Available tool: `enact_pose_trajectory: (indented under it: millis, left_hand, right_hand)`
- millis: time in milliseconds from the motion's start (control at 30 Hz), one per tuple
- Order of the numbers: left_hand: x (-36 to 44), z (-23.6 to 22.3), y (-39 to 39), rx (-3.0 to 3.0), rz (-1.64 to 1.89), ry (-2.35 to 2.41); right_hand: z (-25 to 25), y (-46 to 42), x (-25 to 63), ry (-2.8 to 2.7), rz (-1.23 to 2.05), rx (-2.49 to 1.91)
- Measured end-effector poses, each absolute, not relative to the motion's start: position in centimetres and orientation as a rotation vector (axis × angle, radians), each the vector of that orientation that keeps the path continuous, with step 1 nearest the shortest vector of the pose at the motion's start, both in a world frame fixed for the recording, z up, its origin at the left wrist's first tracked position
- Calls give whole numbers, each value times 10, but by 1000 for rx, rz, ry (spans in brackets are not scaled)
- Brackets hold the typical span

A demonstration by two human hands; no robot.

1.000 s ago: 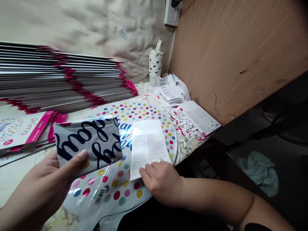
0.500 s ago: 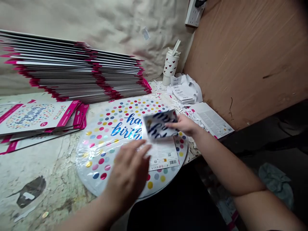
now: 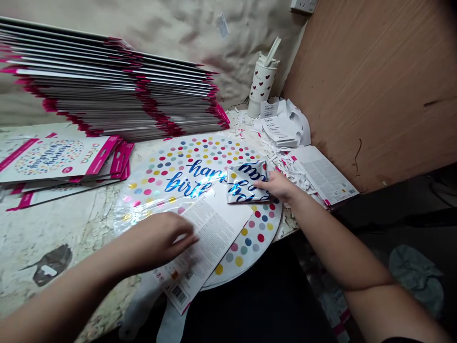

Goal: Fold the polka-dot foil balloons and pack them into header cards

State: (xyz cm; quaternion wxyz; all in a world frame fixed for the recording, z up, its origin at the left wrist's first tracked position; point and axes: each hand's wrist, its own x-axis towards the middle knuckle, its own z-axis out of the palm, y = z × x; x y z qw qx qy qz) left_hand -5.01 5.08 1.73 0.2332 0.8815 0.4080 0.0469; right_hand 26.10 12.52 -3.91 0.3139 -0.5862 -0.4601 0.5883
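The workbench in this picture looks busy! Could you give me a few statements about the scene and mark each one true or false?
1. The right hand rests on a folded foil packet. True.
2. The left hand is gripping that packet too. False: it is over a printed paper sheet.
3. A round foil balloon with polka dots and blue lettering lies under that sheet. True.
4. The pink-edged packs are stacked on the floor. False: they are in a stack on the workbench.
5. A heart-patterned tumbler stands near the wall. True.
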Motion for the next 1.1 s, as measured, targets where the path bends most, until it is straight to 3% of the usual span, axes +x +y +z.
enact_pose_trajectory:
  millis: [167, 333, 500, 767, 1100]
  left_hand:
    - [17, -20, 78, 2751, 234, 1104]
    - [20, -32, 86, 2848, 317, 1035]
    - [13, -19, 83, 2893, 319, 981]
    - [9, -15, 83, 2866, 368, 953]
    - [14, -12, 76, 2886, 372, 856]
  right_hand:
    - [-45, 118, 259, -1396, 1394, -1643]
    - [-23, 102, 260, -1572, 1291, -1625]
    - [-1, 100, 255, -1568, 1538, -1402]
    - [-11, 111, 255, -1179, 1771, -1335]
    - [-18, 124, 252, -1643, 2120, -1481]
